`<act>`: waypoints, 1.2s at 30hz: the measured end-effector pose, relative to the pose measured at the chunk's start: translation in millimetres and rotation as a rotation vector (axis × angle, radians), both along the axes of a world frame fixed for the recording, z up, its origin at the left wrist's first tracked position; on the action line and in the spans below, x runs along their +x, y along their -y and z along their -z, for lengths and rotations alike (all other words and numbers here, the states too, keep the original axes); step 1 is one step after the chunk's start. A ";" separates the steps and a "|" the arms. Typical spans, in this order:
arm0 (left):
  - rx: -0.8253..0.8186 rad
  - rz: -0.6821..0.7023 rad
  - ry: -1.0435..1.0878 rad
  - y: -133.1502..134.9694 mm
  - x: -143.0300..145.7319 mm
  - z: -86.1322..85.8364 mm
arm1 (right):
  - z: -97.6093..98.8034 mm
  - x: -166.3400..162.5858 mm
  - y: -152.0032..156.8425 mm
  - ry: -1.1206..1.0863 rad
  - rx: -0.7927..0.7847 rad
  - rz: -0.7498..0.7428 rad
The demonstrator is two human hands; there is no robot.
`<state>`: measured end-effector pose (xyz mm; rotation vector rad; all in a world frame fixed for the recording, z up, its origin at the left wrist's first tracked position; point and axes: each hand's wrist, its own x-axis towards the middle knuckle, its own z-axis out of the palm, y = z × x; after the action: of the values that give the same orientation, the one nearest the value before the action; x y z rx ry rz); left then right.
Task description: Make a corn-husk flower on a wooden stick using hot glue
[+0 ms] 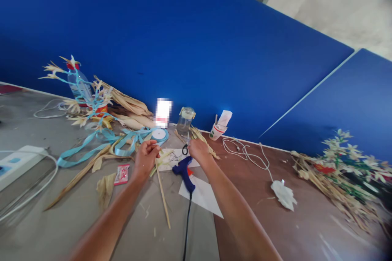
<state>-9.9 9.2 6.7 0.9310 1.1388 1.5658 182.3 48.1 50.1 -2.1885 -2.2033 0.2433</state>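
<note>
My left hand [147, 159] has thumb and fingertips pinched together; what they hold, if anything, is hidden. Just below those fingertips starts a thin pale stick [162, 195], slanting toward me over the table. Pale husk strips [164, 157] lie right beside this hand. My right hand [199, 149] is closed at a small pair of scissors [185, 149], with one black handle loop showing at its left and the blades upward. Between my forearms a dark blue glue gun [184, 173] rests on white paper [202, 197], its cord running toward me.
Blue ribbon [82, 151] and its roll [159, 135] lie left, near dried corn husks [128, 102] and a bottle [79, 83] behind husk flowers. A lidded jar [185, 120], paper cup [217, 130] and white cable [245, 151] stand or lie behind. Power strip [27, 163] left; flowers [352, 155] right.
</note>
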 end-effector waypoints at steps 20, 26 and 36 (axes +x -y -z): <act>0.033 0.218 -0.110 2.1 1.2 4.3 | 9.6 -60.1 45.8 -0.867 0.068 -0.131; 0.027 0.240 -0.146 3.1 0.1 1.2 | 11.1 -58.5 46.9 -0.867 0.056 -0.118; 0.032 0.030 -0.530 -3.3 -19.2 -1.8 | 22.9 -54.5 44.5 -1.351 0.012 0.089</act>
<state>-29.1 12.5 8.5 1.4304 1.4527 1.3495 127.8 3.6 27.2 -1.2997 -1.2662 1.2198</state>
